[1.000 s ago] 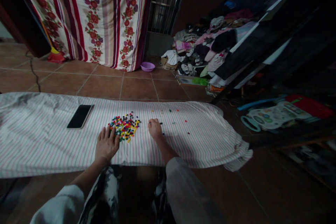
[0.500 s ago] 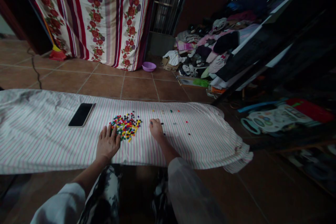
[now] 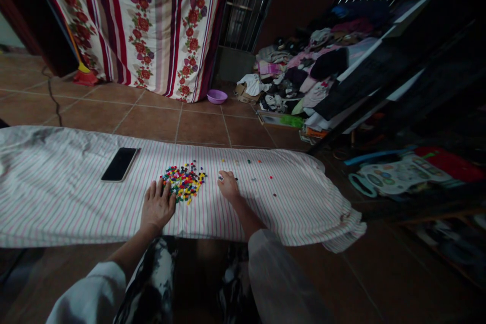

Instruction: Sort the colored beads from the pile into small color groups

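Observation:
My left hand [image 3: 158,204] lies flat, palm down, its fingers spread at the left edge of a pile of small multicoloured beads [image 3: 186,179]. To the right of the pile, my right hand [image 3: 230,187] rests low over the striped cloth [image 3: 212,217]. Its thumb and forefinger are a little apart, with a small dark bead [image 3: 220,177] at the fingertips. Single beads lie spaced out beyond and right of this hand, among them a yellow bead [image 3: 223,160], a green bead [image 3: 249,161], an orange bead [image 3: 259,161] and a red bead [image 3: 271,177].
A phone [image 3: 119,164] lies on the cloth left of the pile. Past the far edge, a purple basin [image 3: 217,96] stands on the tiled floor by a flowered curtain [image 3: 163,25]. A heap of clothes [image 3: 299,68] is at the back right, and a toy panel [image 3: 402,172] is at the right.
My right hand has drawn slightly to the right and its fingers have loosened around the dark bead. My left hand stays by the pile. The whole view has shifted a little.

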Tool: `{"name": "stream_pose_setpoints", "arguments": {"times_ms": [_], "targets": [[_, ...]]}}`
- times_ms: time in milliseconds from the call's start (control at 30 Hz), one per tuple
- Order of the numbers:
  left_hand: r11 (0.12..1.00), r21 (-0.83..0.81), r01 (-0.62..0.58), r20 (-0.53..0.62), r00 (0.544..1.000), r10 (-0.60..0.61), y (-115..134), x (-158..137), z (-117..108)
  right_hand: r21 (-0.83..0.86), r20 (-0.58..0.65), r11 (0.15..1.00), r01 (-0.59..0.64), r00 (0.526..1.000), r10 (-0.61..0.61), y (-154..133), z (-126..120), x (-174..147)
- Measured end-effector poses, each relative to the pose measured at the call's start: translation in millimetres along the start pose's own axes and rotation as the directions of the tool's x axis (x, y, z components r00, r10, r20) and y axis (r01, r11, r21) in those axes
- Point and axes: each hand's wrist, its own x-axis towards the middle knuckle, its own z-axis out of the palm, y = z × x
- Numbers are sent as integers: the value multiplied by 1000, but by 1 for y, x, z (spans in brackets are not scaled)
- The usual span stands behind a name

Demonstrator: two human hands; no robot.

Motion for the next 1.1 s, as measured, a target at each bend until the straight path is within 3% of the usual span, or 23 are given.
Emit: {"name": "stream_pose_setpoints", "arguments": {"times_ms": [167,533,1100], "targets": [[1000,13,-3,1,1000,3,-1,-1,2,-33,-33,999,-6,999,5,-14,-11,-1],[999,34,-2,23,1000,1,0,0,0,31,-28,977,212,977,-212,-60,3,8],[999,29,-14,-9,1000,15,-2,-1,4,6,23,980,199,980,-199,-77,28,20]]}}
